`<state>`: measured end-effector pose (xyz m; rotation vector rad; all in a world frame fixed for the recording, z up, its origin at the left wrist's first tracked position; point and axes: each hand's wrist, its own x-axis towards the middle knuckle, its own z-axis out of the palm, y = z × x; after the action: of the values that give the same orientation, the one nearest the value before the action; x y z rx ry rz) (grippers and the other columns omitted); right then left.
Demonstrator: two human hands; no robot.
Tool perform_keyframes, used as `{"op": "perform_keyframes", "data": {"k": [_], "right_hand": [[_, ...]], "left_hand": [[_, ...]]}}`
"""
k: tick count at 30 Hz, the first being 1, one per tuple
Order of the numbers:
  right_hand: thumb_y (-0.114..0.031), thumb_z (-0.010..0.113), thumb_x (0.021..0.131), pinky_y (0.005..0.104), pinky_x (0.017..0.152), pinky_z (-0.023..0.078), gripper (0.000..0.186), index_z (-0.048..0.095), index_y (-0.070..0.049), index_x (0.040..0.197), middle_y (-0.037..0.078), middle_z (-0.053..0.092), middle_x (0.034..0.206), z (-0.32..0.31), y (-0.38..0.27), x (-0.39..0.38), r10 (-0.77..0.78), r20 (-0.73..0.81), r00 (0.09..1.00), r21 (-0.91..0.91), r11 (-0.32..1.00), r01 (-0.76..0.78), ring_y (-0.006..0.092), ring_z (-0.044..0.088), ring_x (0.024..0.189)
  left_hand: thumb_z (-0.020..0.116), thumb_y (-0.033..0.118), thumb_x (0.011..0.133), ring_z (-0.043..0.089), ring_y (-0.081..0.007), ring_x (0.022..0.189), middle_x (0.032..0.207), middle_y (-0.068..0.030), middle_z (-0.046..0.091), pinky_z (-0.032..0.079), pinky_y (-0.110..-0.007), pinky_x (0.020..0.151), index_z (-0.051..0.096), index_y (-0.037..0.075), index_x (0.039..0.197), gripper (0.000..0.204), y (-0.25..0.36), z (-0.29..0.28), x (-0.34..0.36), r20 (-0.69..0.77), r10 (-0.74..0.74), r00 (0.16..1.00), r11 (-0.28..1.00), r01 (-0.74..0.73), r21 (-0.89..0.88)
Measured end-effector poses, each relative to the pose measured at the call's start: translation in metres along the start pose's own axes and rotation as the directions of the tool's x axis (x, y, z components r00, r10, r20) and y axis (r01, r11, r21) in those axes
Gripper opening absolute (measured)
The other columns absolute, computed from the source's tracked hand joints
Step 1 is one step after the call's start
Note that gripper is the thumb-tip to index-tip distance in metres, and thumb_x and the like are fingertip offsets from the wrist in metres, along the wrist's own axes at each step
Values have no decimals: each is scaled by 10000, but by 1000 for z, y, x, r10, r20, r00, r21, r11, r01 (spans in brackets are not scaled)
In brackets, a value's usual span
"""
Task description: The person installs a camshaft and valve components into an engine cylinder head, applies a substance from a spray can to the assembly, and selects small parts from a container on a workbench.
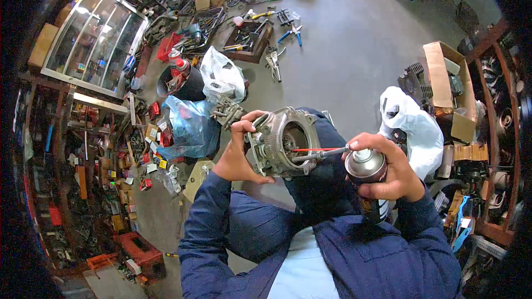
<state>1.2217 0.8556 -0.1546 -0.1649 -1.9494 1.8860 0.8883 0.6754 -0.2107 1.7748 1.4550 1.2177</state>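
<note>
My left hand (235, 158) grips a cast-metal engine housing (272, 152) by its left side, thumb below and fingers on top. Its round opening faces right, toward my other hand. The fingers of my right hand (396, 171) are wrapped round an aerosol spray can (366, 167), with the index finger at the nozzle. From there a thin red straw (317, 149) reaches left into the opening. A slim grey rod (318, 156) lies just below the straw and also points into it; what holds the rod is hard to make out. No spray is visible.
Beyond the housing lie a wooden tool tray (249, 41), blue-handled pliers (291, 35) and locking pliers (273, 63) on the floor. Plastic bags (188, 124) crowd the left. A white bag (413, 133) and a cardboard box (443, 77) stand right, beside shelving (493, 133).
</note>
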Motion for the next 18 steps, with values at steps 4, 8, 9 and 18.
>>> {"op": "perform_keyframes", "data": {"k": [4,8,9,18], "right_hand": [[-188,860,727,373,990,486,712,564,-46,1358,126,660,1203,0,1,0,-23,20,1000,-13,1000,24,244,642,1124],[-187,857,743,370,1001,486,725,545,-37,1380,132,647,1231,3,1,-4,57,14,998,56,997,-58,238,638,1138],[-181,854,747,367,1009,482,734,534,-32,1390,136,641,1239,3,-1,-7,96,-30,995,107,990,-92,237,631,1153],[-467,901,742,402,726,595,940,417,-91,1455,226,592,1191,-16,-39,-27,-133,-476,870,-115,989,89,278,691,847]], "left_hand": [[1038,292,481,404,-367,1390,1515,-243,355,319,-482,1162,279,175,1259,1093,0,1,0,-3,-17,1000,999,17,-37],[1030,283,491,405,-363,1390,1512,-238,362,317,-482,1164,274,177,1265,1087,1,1,-2,-23,-30,999,998,29,-59],[1026,279,496,408,-354,1390,1509,-231,371,318,-474,1164,281,170,1280,1087,1,1,-1,-25,-15,1000,999,14,-37],[1004,364,533,468,-331,1357,1450,-185,454,368,-439,1158,380,101,1380,1085,20,17,5,-160,-22,987,999,25,20]]}}
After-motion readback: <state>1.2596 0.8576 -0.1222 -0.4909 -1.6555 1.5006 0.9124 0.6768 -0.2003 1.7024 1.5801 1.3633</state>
